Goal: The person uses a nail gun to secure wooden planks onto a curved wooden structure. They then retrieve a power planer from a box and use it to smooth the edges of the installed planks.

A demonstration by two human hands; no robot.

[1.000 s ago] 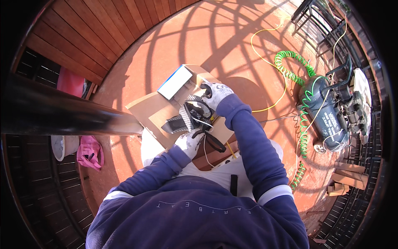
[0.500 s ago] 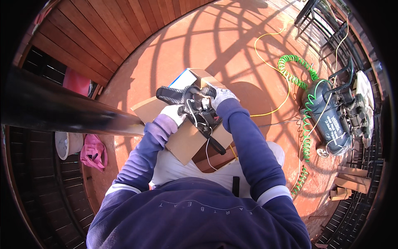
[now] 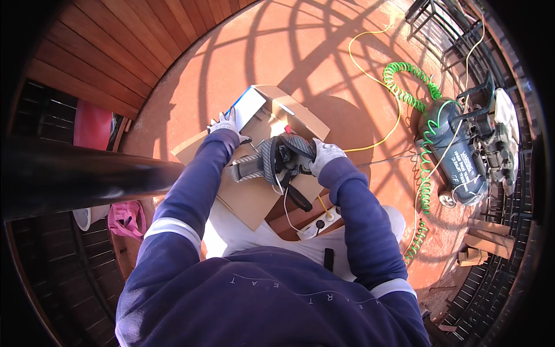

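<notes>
My right hand [image 3: 325, 155] is clamped on the black power tool [image 3: 283, 159] over the cardboard box [image 3: 254, 199]; my left hand [image 3: 224, 124] holds the white-blue panel [image 3: 245, 108] at the box edge. Fixing seems unfinished.

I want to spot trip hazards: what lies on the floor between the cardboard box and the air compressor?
In the head view, a yellow cable crosses the red floor between the cardboard box and the air compressor, beside a green coiled hose.
</notes>
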